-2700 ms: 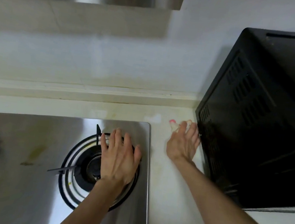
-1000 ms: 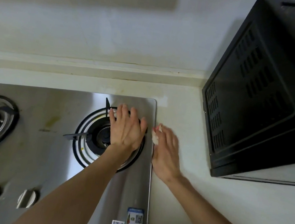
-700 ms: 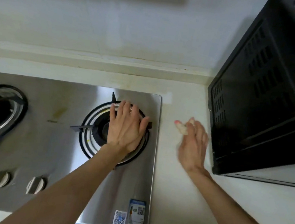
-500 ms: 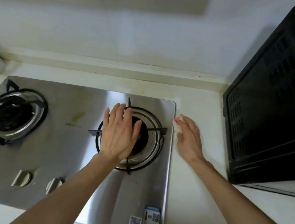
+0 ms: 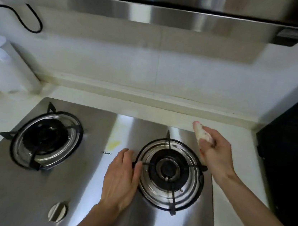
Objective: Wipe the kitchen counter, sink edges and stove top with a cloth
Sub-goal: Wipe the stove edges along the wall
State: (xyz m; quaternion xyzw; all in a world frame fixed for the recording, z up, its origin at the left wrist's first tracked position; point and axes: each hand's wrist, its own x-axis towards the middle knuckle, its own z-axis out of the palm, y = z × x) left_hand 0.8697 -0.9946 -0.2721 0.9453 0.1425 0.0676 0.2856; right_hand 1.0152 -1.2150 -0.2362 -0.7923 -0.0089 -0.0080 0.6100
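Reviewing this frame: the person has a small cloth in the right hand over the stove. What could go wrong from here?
1. The left hand rests against the right burner's pan support; pressing could shift the grate.
2. The wadded cloth in the right hand might snag on the grate's prongs.
3. The yellow stain on the stove top lies away from the cloth and may be missed.

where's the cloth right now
In the head view the small wadded cloth is pinched in the right hand, above the back right corner of the stove top, just behind the right burner.
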